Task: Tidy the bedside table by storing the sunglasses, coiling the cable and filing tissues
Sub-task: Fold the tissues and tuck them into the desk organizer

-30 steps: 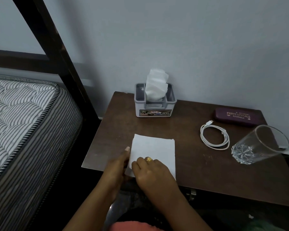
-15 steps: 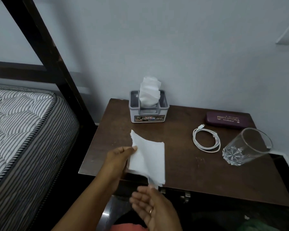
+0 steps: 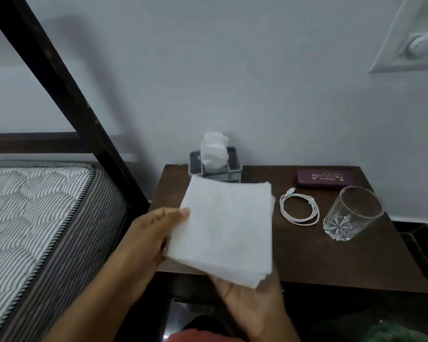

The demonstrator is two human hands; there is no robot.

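While above the near left of the surface (image 3: 331, 262), pinched the folded tissue (image 3: 225, 225) at its left edge with the left hand (image 3: 148, 240), thumb on top. Propped its near right corner on the right hand (image 3: 252, 307); could not tell that hand's grip, fingers hidden underneath. Saw the tissue box (image 3: 234, 166) at far left, coiled cable (image 3: 299, 208) and closed glasses case (image 3: 326, 177) to the right, glass (image 3: 351, 213) just right of the cable.
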